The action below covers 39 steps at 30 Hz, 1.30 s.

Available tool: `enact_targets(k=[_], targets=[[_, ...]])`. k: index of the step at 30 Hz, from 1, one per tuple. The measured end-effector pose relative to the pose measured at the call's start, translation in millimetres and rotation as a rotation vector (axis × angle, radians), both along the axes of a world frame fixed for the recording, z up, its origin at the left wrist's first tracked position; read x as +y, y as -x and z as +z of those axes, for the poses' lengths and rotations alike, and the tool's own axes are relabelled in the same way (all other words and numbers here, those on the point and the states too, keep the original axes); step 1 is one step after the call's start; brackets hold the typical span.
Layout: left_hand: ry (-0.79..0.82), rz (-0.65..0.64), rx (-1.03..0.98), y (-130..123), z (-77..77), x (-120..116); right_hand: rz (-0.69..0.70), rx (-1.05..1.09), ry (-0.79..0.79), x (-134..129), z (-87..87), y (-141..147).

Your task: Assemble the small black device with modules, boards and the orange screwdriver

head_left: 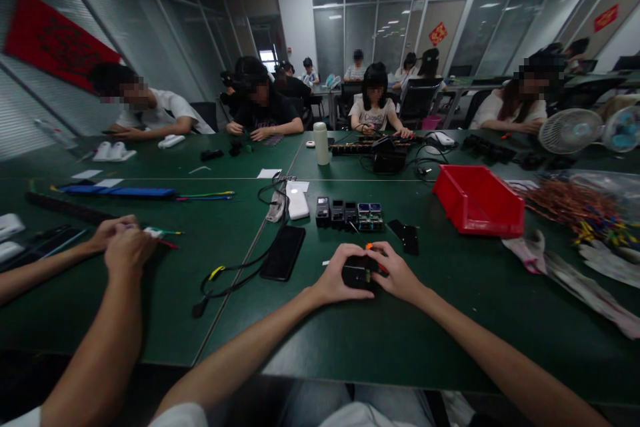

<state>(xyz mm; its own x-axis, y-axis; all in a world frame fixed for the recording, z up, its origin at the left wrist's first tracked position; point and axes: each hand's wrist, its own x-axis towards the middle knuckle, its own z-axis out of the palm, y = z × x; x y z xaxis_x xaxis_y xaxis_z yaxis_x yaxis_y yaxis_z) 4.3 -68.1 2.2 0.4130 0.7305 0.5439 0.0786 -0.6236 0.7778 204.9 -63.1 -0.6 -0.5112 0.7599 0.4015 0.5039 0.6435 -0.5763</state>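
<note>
Just in front of me, my left hand (336, 278) is curled around a small black box-shaped housing (356, 276), thumb at the near side and fingers over the far side. A bit of green shows at the housing's right end. My right hand (399, 272) is bent around that end, its fingertips against the housing. Something orange (369, 247) shows by the right fingers, perhaps a tool handle; most of it is hidden. Beyond my hands stand several similar black housings (337, 213) and modules with exposed circuit boards (370, 215). A flat black plate (410, 239) lies to their right.
A black phone (283, 253), a looped black cable (220, 287) and a white power bank (298, 201) lie left. To the right are a red bin (475, 203), gloves (565, 273) and copper wires (570, 203). A co-worker's hands (125, 237) hold wiring at left. A bottle (321, 143) stands ahead.
</note>
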Motion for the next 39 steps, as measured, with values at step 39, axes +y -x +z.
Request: enact_targets(k=[39], targets=[[0.498, 0.163, -0.171, 23, 0.7, 32, -0.087, 0.414, 0.414, 9, 2.3, -7]])
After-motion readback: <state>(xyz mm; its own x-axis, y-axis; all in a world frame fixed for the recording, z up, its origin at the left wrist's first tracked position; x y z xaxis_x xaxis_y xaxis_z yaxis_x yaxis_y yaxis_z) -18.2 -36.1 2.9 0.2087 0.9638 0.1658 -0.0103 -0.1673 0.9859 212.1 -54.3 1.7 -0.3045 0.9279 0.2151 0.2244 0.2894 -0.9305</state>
